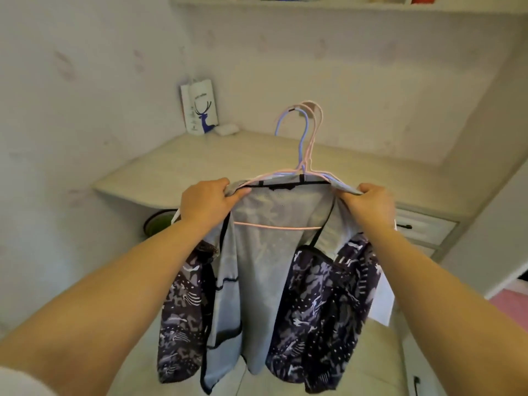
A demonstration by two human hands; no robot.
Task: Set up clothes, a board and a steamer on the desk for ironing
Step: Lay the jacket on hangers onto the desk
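Left hand [206, 202] and right hand [370, 204] each closed on a shoulder of the patterned jacket [274, 295]; wire hangers [303, 144] rise between them, desk [217, 164] beyond.

Two bare forearms in shot, no watch, no rings on the left hand [204, 202] or right hand [371, 205]. A white sleeve [20, 381] edge shows bottom-left.

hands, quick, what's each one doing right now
left hand: closed on the grey-lined dark patterned jacket, left shoulder.
right hand: closed on its right shoulder.
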